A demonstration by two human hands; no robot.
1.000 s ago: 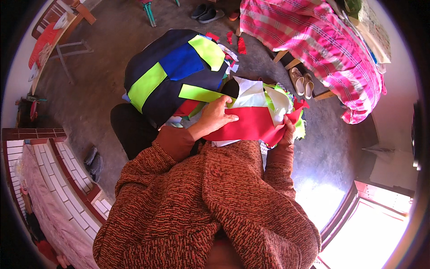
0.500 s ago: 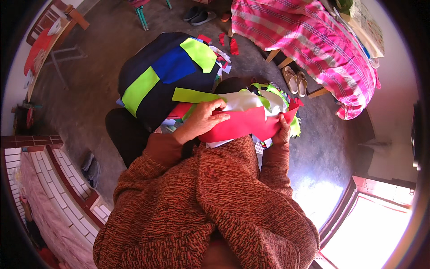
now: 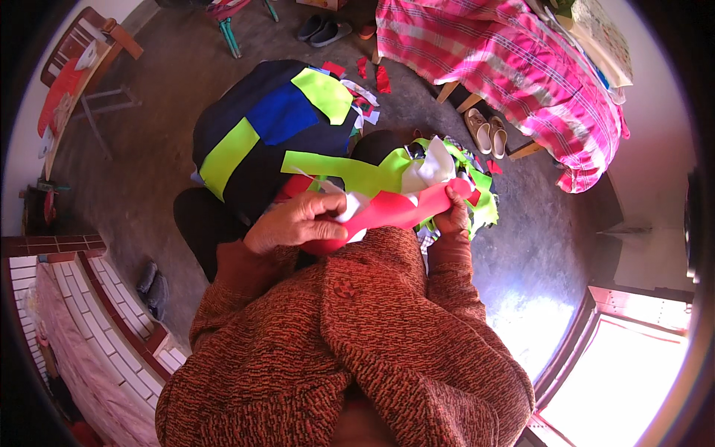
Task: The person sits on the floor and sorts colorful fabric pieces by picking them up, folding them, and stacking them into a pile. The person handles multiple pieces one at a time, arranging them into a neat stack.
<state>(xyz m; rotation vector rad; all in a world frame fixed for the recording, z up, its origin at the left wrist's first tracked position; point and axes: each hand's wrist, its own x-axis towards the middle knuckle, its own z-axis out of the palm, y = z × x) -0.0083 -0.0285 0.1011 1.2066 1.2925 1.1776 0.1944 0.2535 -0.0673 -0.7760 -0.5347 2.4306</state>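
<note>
In front of the coat, the left hand and right hand each pinch one end of the red cloth. Laid out: green patches, blue patch. Apparently not laid out: red cloth, loose scraps.

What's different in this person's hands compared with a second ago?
The left hand has moved leftward and closer to the body. The red cloth now looks narrower, and more of the lime-green strip shows behind it. The right hand still grips the cloth's right end. The dark bundle looks unchanged.
</note>
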